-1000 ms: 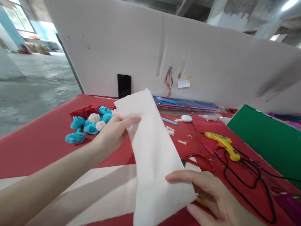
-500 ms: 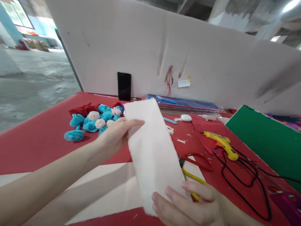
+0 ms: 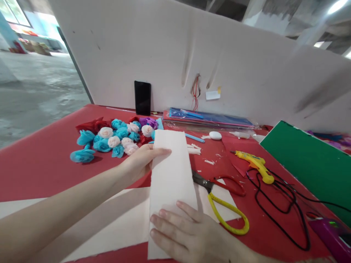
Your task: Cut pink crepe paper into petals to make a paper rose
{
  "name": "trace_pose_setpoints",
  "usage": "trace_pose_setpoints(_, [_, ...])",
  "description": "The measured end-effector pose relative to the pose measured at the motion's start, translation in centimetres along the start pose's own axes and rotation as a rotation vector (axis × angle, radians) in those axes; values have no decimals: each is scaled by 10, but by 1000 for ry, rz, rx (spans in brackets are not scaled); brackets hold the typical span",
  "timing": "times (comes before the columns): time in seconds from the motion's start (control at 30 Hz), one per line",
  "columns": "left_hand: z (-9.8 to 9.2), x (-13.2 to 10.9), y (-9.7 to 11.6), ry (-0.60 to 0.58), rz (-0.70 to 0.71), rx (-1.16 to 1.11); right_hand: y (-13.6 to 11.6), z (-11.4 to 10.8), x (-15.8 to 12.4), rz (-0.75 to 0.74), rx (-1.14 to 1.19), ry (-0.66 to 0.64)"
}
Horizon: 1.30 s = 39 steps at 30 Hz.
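Note:
A long white strip of folded paper or card (image 3: 172, 168) stands out from me over the table. My left hand (image 3: 145, 157) grips its left edge near the far end, thumb on top and fingers beneath. My right hand (image 3: 183, 230) lies flat across the near end, fingers stretched out over the surface. Under the strip a larger white sheet (image 3: 115, 226) spreads across the red table. Scissors (image 3: 210, 186) with one red and one yellow handle rest just right of the strip, their blade tips hidden by it.
Blue, white, red and purple fabric or paper flowers (image 3: 109, 137) lie at the left. A yellow glue gun (image 3: 255, 164) with a looped black cord, a green board (image 3: 307, 168) and a purple device (image 3: 329, 233) are at the right. A phone (image 3: 142, 98) leans on the back panel.
The strip has straightened and come down lower. My right hand has moved left onto it and flattened, uncovering the scissors' yellow handle.

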State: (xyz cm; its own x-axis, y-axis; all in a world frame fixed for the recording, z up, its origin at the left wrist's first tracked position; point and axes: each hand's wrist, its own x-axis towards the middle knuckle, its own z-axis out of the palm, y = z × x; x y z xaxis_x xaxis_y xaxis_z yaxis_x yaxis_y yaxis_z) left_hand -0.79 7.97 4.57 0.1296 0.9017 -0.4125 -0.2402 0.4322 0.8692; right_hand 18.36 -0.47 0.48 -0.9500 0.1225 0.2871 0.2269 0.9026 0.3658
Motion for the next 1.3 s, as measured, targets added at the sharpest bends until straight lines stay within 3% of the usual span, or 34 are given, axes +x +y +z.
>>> trace_pose_setpoints(0.23, [-10,18,-14,-97,-59,-23,-11,18,-5,17,270,-161])
trace_pose_setpoints(0.5, [-9,20,-20,-60,-79,-5,-8,17,-5,16,348,-216])
trace_pose_setpoints(0.77, [-6,19,-20,-68,-80,18,-10,23,-8,24,286,-127])
trace_pose_setpoints(1.13, [-7,19,-21,-74,-53,16,-12,19,-8,24,216,-159])
trace_pose_setpoints(1.3, [-3,13,-16,-34,-19,21,-4,9,-2,6,251,13])
